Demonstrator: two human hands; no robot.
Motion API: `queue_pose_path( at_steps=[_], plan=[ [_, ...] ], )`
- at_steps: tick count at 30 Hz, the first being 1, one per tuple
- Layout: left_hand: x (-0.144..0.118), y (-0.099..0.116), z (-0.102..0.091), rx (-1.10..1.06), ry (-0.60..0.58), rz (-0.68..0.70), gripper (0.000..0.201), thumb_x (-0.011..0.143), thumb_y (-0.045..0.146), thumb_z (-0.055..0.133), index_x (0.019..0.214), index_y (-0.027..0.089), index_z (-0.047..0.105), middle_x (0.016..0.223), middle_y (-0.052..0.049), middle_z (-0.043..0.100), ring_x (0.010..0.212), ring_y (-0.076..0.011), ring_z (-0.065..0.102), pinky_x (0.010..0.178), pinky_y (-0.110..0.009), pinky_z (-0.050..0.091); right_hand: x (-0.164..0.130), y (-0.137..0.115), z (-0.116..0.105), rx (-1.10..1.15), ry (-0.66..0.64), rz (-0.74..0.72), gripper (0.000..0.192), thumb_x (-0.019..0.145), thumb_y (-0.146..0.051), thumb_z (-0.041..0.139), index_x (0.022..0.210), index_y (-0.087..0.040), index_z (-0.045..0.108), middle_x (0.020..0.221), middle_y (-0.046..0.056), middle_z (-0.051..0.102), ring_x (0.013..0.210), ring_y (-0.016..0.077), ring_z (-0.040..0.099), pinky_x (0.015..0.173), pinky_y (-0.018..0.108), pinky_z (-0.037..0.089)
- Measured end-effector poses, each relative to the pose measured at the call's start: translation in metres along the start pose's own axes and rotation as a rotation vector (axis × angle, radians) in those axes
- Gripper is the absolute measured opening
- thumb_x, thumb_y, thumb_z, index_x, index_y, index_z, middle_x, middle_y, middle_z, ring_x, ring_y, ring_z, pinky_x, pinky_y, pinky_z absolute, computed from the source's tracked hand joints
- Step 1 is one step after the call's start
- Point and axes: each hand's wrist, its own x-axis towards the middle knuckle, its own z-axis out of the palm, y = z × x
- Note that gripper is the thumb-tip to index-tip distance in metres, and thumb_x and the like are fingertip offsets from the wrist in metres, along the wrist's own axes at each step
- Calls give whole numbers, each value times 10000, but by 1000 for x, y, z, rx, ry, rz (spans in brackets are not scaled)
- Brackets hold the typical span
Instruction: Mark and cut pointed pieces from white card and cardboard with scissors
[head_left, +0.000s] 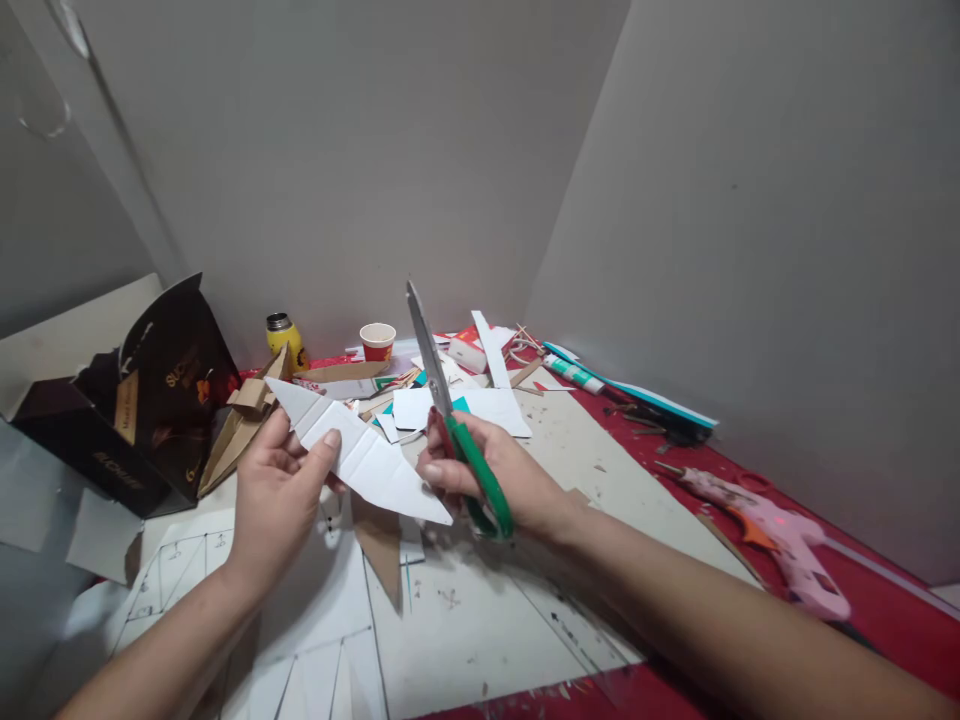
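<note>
Left hand (pixel 274 490) pinches the white cardboard cut-out (pixel 360 455) by its near-left end, thumb on top, fingers underneath; the piece is long, pointed at both ends, scored with fold lines, and held in the air above the marked-out sheets (pixel 465 620) on the desk (pixel 885 600). Right hand (pixel 487 475) is closed through the green handles of the scissors (pixel 450 420), blades shut and pointing up and away, while its fingertips also touch the cut-out's right edge. Risks as judged from here: the piece is thin and gripped only at its ends, so a twist from either hand could crease it off the score lines. The blade tips stand high and uncovered near the face line; a careless turn of the wrist could nick the left fingers or the cardboard. Scraps (pixel 420 405) crowd the far desk, near the paper cup (pixel 377 341) and yellow bottle (pixel 286 340), so a dropped piece could get lost among them. The pink glue gun (pixel 780 545) lies well to the right; its state I cannot tell.
</note>
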Motion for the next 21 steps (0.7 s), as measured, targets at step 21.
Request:
queue_pose_path(
  at_steps=[21],
  plan=[
    [-9, 7, 2, -200, -12, -225, 153, 741, 270, 803, 840, 178, 732, 817, -17, 722, 690, -170, 661, 535, -243, 569, -10, 7, 15, 325, 77, -133, 382, 746, -418, 790, 861, -215, 488, 749, -28, 598, 578, 111, 589, 447, 209, 479]
  ],
)
